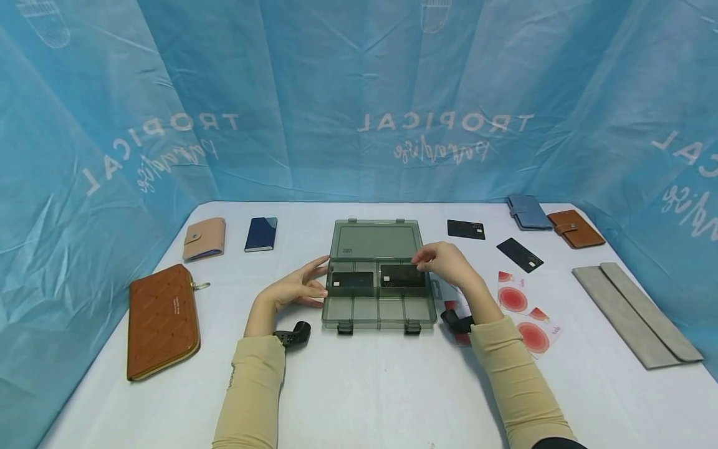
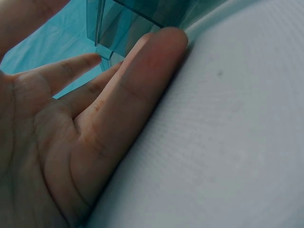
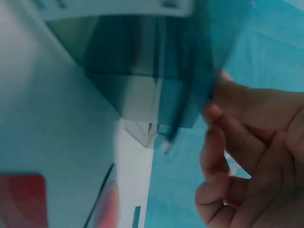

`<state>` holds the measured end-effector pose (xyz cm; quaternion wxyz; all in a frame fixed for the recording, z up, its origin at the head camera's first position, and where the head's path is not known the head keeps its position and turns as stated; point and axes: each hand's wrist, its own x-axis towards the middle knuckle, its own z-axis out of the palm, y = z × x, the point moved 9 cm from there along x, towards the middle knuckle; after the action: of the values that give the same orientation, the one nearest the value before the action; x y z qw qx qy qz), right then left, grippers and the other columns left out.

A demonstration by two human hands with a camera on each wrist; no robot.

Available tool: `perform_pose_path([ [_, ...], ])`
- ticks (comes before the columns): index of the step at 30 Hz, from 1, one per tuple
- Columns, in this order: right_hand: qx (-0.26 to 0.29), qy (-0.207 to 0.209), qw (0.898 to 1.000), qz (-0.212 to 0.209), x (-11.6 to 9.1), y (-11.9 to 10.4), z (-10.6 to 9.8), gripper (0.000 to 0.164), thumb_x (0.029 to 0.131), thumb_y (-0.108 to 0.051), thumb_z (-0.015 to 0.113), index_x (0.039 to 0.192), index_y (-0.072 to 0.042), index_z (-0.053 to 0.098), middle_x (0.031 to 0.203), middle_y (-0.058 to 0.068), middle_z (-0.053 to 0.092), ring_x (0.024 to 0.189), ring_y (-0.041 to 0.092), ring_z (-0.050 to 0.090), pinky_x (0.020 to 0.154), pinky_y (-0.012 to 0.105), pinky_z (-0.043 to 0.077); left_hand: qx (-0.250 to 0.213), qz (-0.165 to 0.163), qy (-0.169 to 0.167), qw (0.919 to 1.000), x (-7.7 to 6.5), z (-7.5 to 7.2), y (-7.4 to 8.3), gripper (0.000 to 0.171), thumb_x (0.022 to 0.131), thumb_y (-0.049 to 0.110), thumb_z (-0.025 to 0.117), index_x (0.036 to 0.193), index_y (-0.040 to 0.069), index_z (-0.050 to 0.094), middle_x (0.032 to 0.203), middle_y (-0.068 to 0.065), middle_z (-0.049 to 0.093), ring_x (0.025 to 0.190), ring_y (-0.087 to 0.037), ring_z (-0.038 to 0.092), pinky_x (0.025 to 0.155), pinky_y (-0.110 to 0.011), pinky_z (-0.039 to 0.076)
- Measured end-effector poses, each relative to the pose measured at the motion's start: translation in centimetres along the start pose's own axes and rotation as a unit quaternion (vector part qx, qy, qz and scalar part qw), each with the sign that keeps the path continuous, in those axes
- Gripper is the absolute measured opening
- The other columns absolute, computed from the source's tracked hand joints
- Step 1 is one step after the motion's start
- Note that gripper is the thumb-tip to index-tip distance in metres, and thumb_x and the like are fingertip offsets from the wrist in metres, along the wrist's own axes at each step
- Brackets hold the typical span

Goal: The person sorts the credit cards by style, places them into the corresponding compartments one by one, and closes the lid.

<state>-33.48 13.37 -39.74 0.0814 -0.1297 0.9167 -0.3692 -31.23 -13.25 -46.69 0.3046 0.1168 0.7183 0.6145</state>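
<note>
A translucent green-grey divided box (image 1: 364, 310) stands in the middle of the table with its lid (image 1: 376, 241) folded back. Across its compartments lie two dark cards with chips, a left card (image 1: 350, 282) and a right VIP card (image 1: 399, 276). My right hand (image 1: 445, 262) pinches the right card near its upper right corner. Beside the box's left wall my left hand (image 1: 294, 287) spreads its fingers, tips right at the edge; the left wrist view shows straight fingers (image 2: 128, 90) along the tabletop.
Right of the box lie two black cards (image 1: 465, 229) (image 1: 520, 255) and several watermelon-print cards (image 1: 513, 299). Farther right are a blue wallet (image 1: 529, 213), a brown wallet (image 1: 576, 229) and a grey sleeve (image 1: 634, 315). At left are a brown zip wallet (image 1: 162, 321), a beige wallet (image 1: 204, 238) and a navy cardholder (image 1: 261, 234).
</note>
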Motion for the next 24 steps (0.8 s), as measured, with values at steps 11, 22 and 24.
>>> perform_pose_path([
  [11, -0.121, -0.025, 0.992, -0.030, -0.3, -0.8, 0.4, 0.013, 0.085, -0.010, 0.065, 0.095, -0.008, 0.072, 0.095, 0.010, 0.056, 0.083, 0.024, 0.052, 0.073, 0.040, 0.046, -0.002, 0.004, -0.005, 1.0000, 0.1, 0.0, 0.1, 0.090, 0.083, 0.004, 0.063, 0.151, 0.021, 0.006, 0.154, -0.015, 0.004, 0.093, -0.017, 0.056, 0.089, -0.048, 0.048],
  [22, -0.081, -0.034, 0.996, -0.030, -0.2, 0.9, -1.3, 0.027, 0.088, -0.014, 0.062, 0.113, -0.006, 0.066, 0.102, 0.015, 0.056, 0.086, 0.026, 0.051, 0.069, 0.038, 0.046, -0.002, 0.007, -0.011, 0.9999, 0.0, 0.0, 0.1, 0.091, 0.083, 0.004, 0.064, 0.151, 0.020, 0.005, 0.154, -0.016, 0.004, 0.093, -0.016, 0.057, 0.089, -0.047, 0.048],
  [24, -0.071, -0.014, 0.997, -0.012, -0.3, 2.1, -2.8, 0.029, 0.089, -0.014, 0.060, 0.116, -0.004, 0.063, 0.106, 0.019, 0.056, 0.091, 0.030, 0.052, 0.073, 0.041, 0.046, -0.004, 0.011, -0.015, 0.9998, 0.0, 0.1, 0.1, 0.091, 0.083, 0.005, 0.065, 0.151, 0.019, 0.005, 0.154, -0.017, 0.003, 0.093, -0.016, 0.057, 0.090, -0.048, 0.048],
])
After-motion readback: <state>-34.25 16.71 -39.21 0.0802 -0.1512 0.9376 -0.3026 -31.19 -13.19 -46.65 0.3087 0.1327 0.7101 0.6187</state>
